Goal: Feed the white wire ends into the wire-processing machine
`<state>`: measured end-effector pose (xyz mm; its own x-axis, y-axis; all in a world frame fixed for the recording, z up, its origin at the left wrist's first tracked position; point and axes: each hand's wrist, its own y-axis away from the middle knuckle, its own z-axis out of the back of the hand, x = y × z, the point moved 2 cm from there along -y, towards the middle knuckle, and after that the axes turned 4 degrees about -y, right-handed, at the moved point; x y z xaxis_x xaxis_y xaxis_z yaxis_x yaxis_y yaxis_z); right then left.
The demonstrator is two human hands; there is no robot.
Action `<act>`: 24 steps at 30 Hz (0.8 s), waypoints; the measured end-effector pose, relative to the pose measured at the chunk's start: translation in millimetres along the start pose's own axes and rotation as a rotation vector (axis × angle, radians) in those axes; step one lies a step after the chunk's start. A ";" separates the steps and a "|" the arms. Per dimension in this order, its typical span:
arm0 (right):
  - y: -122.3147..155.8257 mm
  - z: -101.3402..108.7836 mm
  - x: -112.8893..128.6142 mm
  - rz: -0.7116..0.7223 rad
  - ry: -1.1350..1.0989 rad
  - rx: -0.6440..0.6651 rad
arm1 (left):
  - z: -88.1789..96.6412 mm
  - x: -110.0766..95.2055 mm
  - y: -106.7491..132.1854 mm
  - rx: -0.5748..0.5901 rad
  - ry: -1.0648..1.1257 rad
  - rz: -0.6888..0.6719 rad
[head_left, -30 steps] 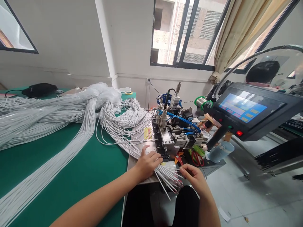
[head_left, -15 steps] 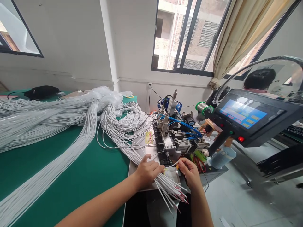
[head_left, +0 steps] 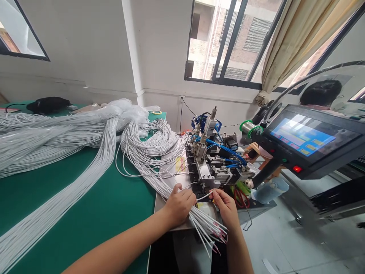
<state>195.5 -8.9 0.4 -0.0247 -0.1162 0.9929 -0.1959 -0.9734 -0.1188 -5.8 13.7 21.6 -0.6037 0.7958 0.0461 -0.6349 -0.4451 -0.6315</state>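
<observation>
My left hand (head_left: 180, 205) is closed around a bundle of white cables (head_left: 203, 221), whose ends fan out below it and show reddish wire tips. Between the fingertips of my right hand (head_left: 224, 205) is the end of one white cable (head_left: 204, 196), drawn apart from the bundle. Just beyond both hands stands a bench machine (head_left: 203, 167) with metal cylinders and blue air hoses. Several single cables run across to its near-left edge. The very tip of the pinched cable is partly hidden by my fingers.
Long white cable bundles (head_left: 85, 179) cover much of the green table (head_left: 114, 213). A control screen (head_left: 303, 135) juts in at the right, beside a solder wire spool (head_left: 247, 128). Another person (head_left: 321, 95) sits behind it. A plastic container (head_left: 270, 190) stands below the screen.
My right hand has shifted slightly left and closer to the machine with the cable end. My left hand keeps its hold on the bundle. The view has turned slightly.
</observation>
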 end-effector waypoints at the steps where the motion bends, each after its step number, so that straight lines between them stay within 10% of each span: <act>1: 0.0 0.7 -0.2 -0.018 -0.011 0.023 | -0.5 0.1 0.0 0.014 -0.005 0.014; 24: 1.8 8.9 -11.1 -0.030 -0.090 -0.034 | -6.4 1.6 0.1 0.158 -0.007 0.046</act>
<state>204.2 -11.1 -10.8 0.0699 -0.1056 0.9919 -0.2289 -0.9696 -0.0871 -3.7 17.6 16.6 -0.6372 0.7703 0.0253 -0.6737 -0.5407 -0.5038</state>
